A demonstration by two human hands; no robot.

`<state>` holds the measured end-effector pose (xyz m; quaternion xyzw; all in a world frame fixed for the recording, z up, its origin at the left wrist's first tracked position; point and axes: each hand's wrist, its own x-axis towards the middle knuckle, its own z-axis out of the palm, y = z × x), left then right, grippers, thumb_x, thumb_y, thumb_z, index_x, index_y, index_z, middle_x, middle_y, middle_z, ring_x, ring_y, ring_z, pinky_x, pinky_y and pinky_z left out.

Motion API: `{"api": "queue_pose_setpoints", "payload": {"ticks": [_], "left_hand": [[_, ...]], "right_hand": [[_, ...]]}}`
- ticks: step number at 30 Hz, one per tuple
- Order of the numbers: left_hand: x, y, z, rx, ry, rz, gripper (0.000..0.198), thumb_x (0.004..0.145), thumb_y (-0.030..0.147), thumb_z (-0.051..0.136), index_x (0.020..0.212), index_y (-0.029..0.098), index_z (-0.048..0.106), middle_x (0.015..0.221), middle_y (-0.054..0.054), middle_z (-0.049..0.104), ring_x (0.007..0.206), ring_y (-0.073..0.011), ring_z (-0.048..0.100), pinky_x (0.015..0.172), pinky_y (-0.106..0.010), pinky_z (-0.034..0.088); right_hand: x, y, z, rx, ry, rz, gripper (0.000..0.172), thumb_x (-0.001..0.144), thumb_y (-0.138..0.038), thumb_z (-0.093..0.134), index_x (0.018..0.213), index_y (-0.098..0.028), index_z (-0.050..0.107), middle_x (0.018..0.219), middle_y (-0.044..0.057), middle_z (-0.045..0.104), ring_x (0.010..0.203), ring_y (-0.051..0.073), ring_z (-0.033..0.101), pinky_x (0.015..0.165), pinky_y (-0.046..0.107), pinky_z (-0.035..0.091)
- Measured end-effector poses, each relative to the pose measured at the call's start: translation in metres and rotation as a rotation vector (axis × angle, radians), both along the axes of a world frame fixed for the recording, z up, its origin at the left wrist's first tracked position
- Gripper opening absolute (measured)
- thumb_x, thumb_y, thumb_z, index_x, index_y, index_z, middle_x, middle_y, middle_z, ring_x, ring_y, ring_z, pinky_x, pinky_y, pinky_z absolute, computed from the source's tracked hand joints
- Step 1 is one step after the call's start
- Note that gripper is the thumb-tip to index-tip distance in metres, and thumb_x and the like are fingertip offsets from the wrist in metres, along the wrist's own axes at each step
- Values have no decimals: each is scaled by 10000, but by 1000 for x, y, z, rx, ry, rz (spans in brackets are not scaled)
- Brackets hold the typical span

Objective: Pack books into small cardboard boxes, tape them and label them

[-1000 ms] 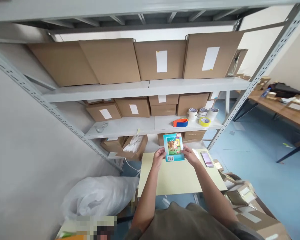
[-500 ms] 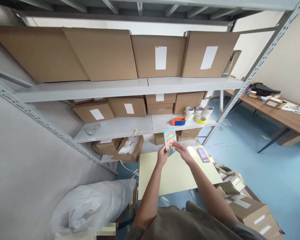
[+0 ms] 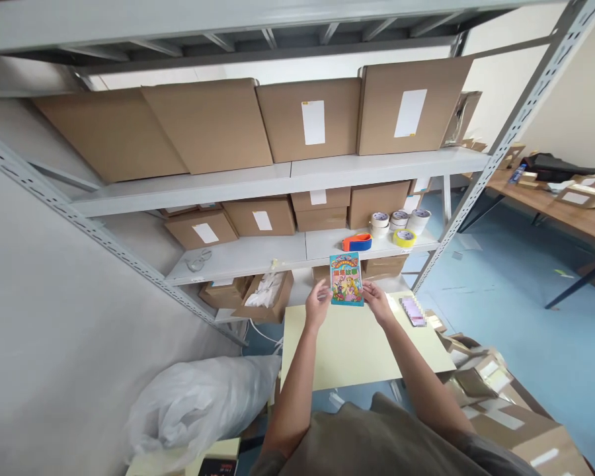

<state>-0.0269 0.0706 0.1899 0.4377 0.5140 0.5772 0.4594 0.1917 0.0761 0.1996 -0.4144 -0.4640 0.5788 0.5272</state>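
A small colourful picture book (image 3: 346, 280) with a blue cover and cartoon figures is held up above the pale yellow table (image 3: 347, 350), its front cover facing me. My left hand (image 3: 318, 301) grips its left edge between thumb and fingers. At the lower right edge, my right hand (image 3: 375, 299) pinches it too. Beyond the right hand, a purple item (image 3: 413, 311), blurred out, lies on the table's right side.
A grey shelf rack (image 3: 248, 251) stands ahead with cardboard boxes (image 3: 307, 119), tape rolls (image 3: 404, 238) and an orange-blue strap (image 3: 357, 242). A bulky plastic bag (image 3: 203, 403) sits at lower left. Cartons (image 3: 520, 423) are piled at lower right; a brown desk (image 3: 570, 205) stands beyond.
The book has turned from a slanted angle to face me squarely. My right hand has gone from open beside the book to gripping its right edge. The whole view has shifted slightly.
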Motion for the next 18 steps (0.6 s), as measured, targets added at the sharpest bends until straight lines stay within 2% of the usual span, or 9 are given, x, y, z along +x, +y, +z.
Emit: {"api": "queue_pose_setpoints", "payload": {"ticks": [4,7,9,12,13,16,18], "left_hand": [[28,-3,10,67,-104,-209,750,784,399,905,1463,230,636,1416,-143,684,1224,-298,694,1040,-411,557],[34,-1,17,89,-161,-190,689,798,445,875,1412,217,662,1373,-134,714,1219,-301,692,1011,-392,569],[27,3,20,31,-183,-155,723,767,479,884,1400,208,665,1321,-139,743,1187,-321,705,936,-380,592],[12,9,21,-57,-201,-160,839,703,501,914,1442,211,640,1284,-143,762,1134,-347,724,836,-369,604],[8,10,20,-71,-201,-177,864,688,496,923,1453,213,637,1272,-141,768,1122,-348,728,823,-365,603],[-1,14,16,-84,-197,-235,916,684,452,932,1510,225,604,1239,-131,781,1096,-330,737,844,-365,599],[-3,16,11,-60,-166,-148,932,688,406,938,1533,234,585,1254,-129,775,1107,-305,735,911,-377,594]], "right_hand": [[-13,-3,6,158,-90,103,383,818,-508,814,1139,-299,795,1225,67,798,1232,340,691,1043,490,550],[-17,-1,5,213,-134,151,340,830,-446,791,1149,-327,813,1309,37,768,1345,335,624,1133,503,498],[-12,5,1,192,-147,64,383,822,-449,785,1186,-330,801,1330,43,755,1338,339,625,1123,517,509],[2,17,-5,107,-186,-167,484,756,-480,832,1207,-315,773,1341,72,740,1295,355,643,1071,535,545],[6,20,-7,77,-173,-182,520,737,-490,847,1216,-307,763,1338,81,741,1279,359,652,1057,535,553],[14,22,-6,18,-36,-6,576,742,-518,852,1253,-281,737,1254,94,783,1193,359,707,1006,518,579],[15,19,-3,2,53,80,578,767,-529,844,1269,-269,721,1181,93,810,1139,354,736,976,501,591]]}}
